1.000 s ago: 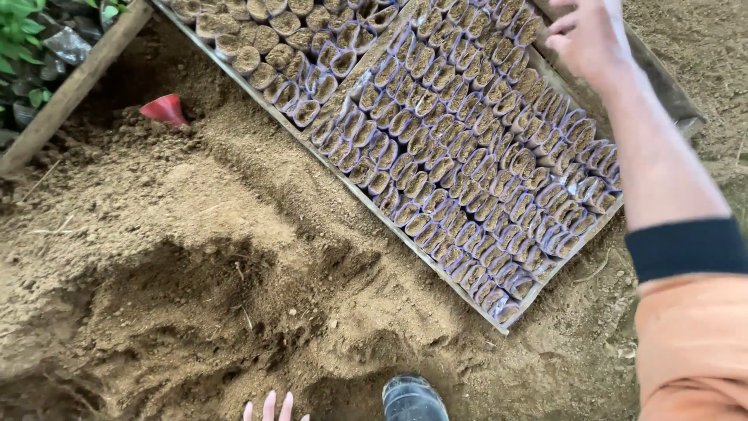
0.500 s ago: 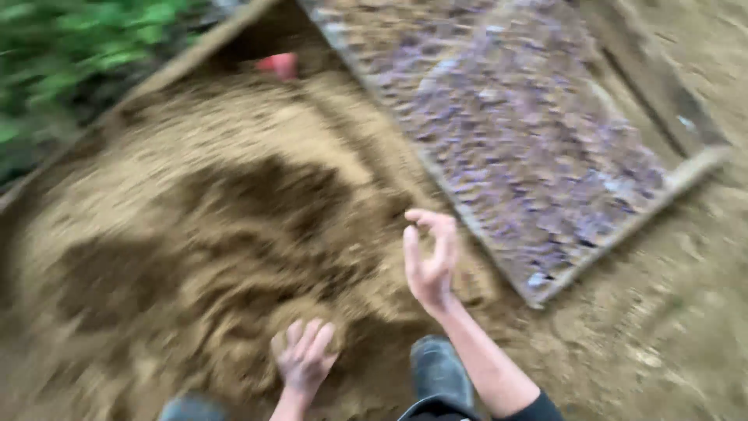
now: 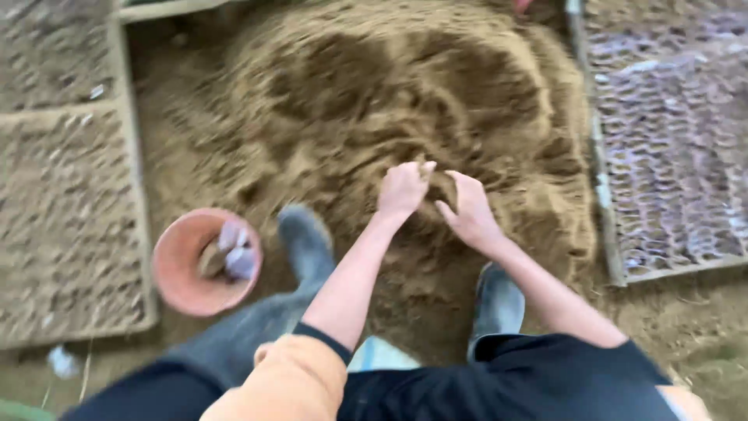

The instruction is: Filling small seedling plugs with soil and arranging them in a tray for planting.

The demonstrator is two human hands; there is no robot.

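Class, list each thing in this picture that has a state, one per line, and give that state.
left hand: fingers curled shut, at the soil heap
right hand: open, fingers spread, at the soil heap
soil heap: loose, piled and furrowed
pink bowl: upright on the ground, partly filled
right seedling frame: flat, packed with small pots
left seedling frame: flat, filled; blurred

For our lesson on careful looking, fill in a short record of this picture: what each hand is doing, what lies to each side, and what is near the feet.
left hand: curled, fingertips pinched together at the soil heap
right hand: open, fingers spread just above the soil
boots: grey, at the foot of the heap
bowl: orange, left of the boots, small pale pieces inside
tray: right of the heap, rows of small pots
frame: left of the heap, soil-filled
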